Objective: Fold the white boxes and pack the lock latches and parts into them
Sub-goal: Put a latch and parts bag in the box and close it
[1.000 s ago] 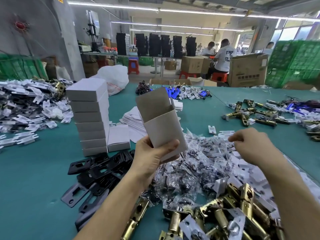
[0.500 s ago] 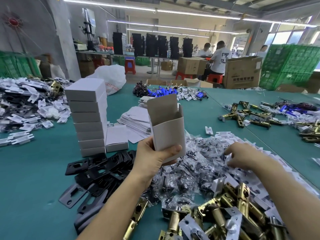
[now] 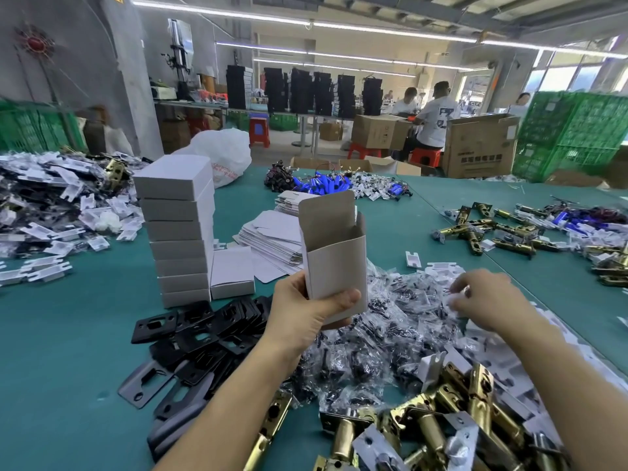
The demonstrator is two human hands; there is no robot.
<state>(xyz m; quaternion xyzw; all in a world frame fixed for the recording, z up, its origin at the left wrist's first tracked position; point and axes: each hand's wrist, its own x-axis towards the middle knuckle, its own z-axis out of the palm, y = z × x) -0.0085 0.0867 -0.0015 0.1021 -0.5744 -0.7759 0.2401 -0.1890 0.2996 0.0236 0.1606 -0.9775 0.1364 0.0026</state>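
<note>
Left hand (image 3: 306,314) grips open matte cardboard box (image 3: 334,256); right hand (image 3: 489,300) seemingly pinches crinkly plastic bags (image 3: 390,328).

Table (image 3: 68,334): teal, carries the work.
Far edge: white plastic bag (image 3: 222,156), blue cylinders (image 3: 326,183).
Background: green crates (image 3: 574,137), cardboard cartons (image 3: 482,147), red stools (image 3: 260,130), seated people (image 3: 436,122).

Bare forearms, bare hands (image 3: 306,321), sleeveless.
</note>
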